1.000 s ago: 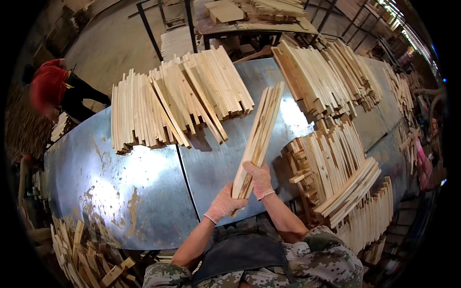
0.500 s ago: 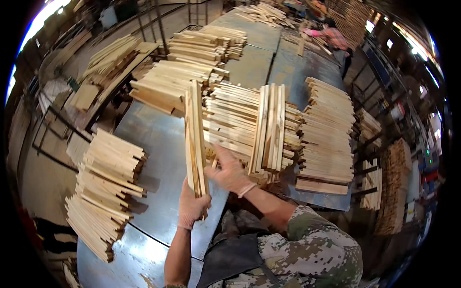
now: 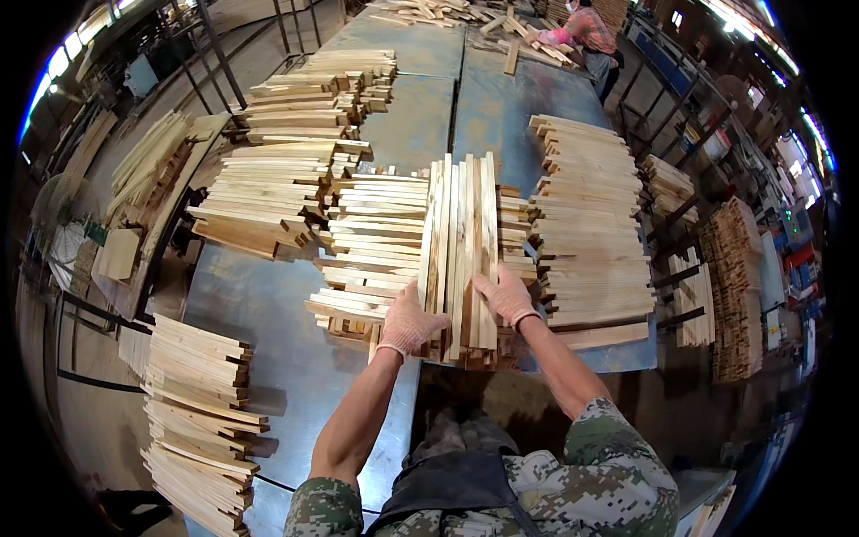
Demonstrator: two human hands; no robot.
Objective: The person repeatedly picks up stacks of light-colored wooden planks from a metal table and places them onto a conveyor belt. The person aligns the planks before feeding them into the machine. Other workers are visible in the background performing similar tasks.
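Note:
Several pale wooden strips (image 3: 458,242) lie side by side lengthwise across the top of a stack of crosswise strips (image 3: 380,219). My left hand (image 3: 412,320), in a light knitted glove, grips the left edge of this upper row near its close end, with the thumb stretched out toward the middle. On the opposite edge, my right hand (image 3: 508,294), gloved the same way, presses against the strips with its thumb on top. Between them the two hands hold the row from both sides. The fingertips of both hands are partly hidden by the wood.
A metal-topped table (image 3: 295,358) carries everything. More strip stacks stand at right (image 3: 595,224), far left (image 3: 268,183) and near left (image 3: 197,394). At the table's far end a person (image 3: 586,36) with pink gloves stands by loose wood pieces. Metal racks flank both sides.
The strips that my left hand held upright now lie on top of the stack with the others. Both hands have moved to either side of that row. The view has shifted.

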